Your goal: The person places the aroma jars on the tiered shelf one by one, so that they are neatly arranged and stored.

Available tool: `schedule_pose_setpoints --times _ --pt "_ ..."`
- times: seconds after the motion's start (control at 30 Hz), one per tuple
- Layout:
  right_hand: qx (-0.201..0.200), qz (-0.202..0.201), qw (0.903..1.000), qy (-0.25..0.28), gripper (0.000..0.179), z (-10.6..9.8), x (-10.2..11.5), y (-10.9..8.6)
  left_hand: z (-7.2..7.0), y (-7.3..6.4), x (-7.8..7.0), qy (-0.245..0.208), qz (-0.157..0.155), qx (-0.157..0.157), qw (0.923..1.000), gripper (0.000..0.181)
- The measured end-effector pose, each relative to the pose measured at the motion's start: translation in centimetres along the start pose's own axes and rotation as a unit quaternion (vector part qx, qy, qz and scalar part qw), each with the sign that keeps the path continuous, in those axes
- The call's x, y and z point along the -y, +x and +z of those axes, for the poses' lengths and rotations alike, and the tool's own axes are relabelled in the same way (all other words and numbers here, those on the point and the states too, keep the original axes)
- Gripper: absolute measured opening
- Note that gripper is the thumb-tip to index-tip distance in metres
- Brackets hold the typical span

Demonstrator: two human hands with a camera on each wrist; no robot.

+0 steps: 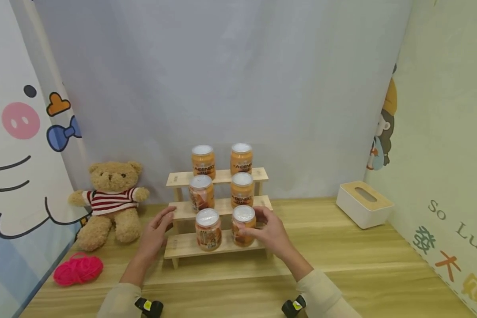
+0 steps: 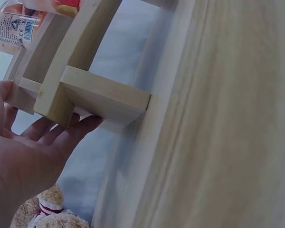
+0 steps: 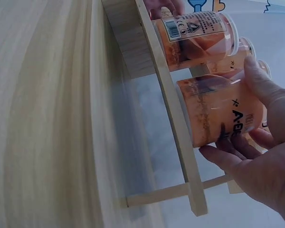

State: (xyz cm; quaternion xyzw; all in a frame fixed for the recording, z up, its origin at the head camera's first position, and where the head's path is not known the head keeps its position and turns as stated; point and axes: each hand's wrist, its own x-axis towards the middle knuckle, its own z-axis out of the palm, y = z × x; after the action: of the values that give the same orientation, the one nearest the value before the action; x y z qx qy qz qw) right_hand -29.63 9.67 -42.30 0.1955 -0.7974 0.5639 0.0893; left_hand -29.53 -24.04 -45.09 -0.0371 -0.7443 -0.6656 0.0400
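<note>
A three-tier wooden stand [image 1: 226,250] holds several orange-labelled jars with pale lids, in two columns. My right hand [image 1: 273,232] grips the front right jar [image 1: 238,229], thumb on its front and fingers around its right side. In the right wrist view this jar [image 3: 218,109] is upright on the lowest board. My left hand [image 1: 155,234] is at the stand's left end; in the left wrist view its thumb and fingers hold the board ends [image 2: 57,104], the fingertips reaching a leg panel. Beside the gripped jar stands the front left jar [image 1: 208,234].
Two jars stand on the middle board and two on the top board. A teddy bear [image 1: 113,198] in a striped top sits at the left, with pink yarn [image 1: 78,269] before it. At the right is a tissue box [image 1: 361,212]. A curtain [image 1: 238,79] hangs behind the table.
</note>
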Motion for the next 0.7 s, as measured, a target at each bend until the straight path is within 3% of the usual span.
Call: schedule_pose_setpoints --times 0.27,0.37,0.57,0.7 --pt "0.062 0.008 0.9979 -0.018 0.087 -3.2 0.6 0.1 0.6 -0.1 -0.5 0.015 -0.006 0.006 0.9999 0.06" --pt "0.07 0.014 0.9972 -0.023 0.085 -4.9 0.9 0.2 0.5 -0.2 -1.0 0.016 0.0 0.001 0.9999 0.06" --pt "0.035 -0.022 0.9977 -0.054 0.062 -7.6 1.0 0.6 -0.4 -0.3 -2.3 0.026 0.008 0.001 0.9996 0.067" --pt "0.009 -0.048 0.9935 -0.103 0.054 -8.3 0.4 0.5 -1.0 -1.3 -3.2 0.094 0.033 0.006 0.995 0.073"
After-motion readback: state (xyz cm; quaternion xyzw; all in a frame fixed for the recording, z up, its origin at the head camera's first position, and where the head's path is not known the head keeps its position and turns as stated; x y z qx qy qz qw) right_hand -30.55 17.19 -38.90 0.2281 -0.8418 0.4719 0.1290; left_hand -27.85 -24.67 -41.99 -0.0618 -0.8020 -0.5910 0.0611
